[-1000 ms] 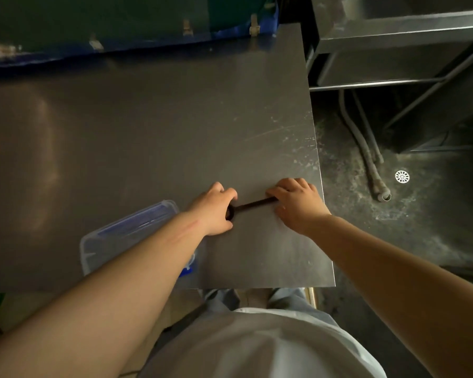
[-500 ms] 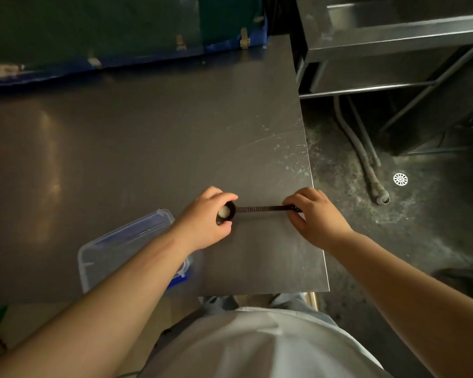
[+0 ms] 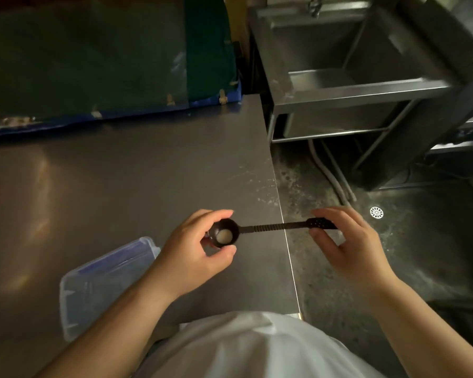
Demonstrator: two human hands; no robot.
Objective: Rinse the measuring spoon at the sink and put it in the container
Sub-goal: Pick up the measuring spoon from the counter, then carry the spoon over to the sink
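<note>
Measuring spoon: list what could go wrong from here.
1. The measuring spoon is pinched only at its ends by the left hand and right hand, its handle over the floor; a slip could drop it there.
2. The pale residue in the bowl might spill on the way to the sink.

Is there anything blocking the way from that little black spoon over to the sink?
Nothing visible does. Both hands hold the measuring spoon at the steel table's right edge; between it and the sink is only open floor.
</note>
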